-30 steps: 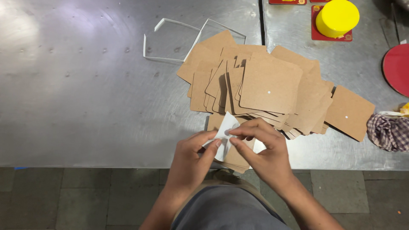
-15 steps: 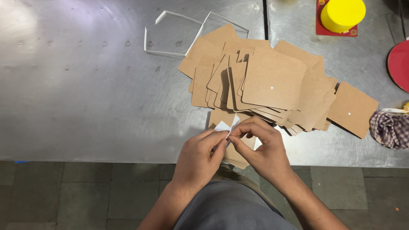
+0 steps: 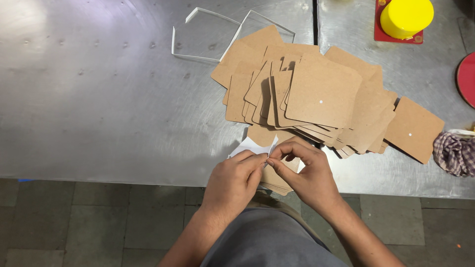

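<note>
Both hands' fingers [image 3: 257, 160] pinch white paper [image 3: 252, 147] w/ brown board pile [image 3: 316, 99] just behind, checked cloth [image 3: 455, 153] at rt.

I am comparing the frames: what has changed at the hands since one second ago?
The white paper showed broadly between the hands before; now both hands, left and right, have closed together on it and only a corner peeks out. The brown squares, white frames and yellow cap stayed put.

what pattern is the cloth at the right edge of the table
The cloth is checked, dark and light; head view.
</note>
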A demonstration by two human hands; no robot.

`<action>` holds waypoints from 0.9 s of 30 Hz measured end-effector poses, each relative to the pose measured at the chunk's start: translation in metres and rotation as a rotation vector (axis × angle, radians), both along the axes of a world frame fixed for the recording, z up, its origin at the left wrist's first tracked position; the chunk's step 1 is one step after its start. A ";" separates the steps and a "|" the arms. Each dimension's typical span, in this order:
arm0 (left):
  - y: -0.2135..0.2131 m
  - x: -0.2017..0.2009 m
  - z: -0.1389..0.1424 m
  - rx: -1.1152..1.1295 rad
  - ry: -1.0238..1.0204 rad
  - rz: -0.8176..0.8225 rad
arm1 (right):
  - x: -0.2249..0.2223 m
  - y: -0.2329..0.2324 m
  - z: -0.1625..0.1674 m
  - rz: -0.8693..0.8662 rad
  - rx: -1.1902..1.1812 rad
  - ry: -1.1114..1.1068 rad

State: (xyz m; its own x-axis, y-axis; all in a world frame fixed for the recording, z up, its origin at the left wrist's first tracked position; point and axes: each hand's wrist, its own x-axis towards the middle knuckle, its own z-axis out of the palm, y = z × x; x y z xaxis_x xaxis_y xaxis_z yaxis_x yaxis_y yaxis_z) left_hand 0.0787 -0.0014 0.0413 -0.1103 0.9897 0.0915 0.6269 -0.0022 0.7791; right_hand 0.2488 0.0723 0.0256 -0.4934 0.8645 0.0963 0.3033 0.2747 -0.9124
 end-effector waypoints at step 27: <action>0.002 0.001 0.009 -0.308 -0.376 0.073 | 0.002 -0.010 -0.010 -0.003 0.125 0.025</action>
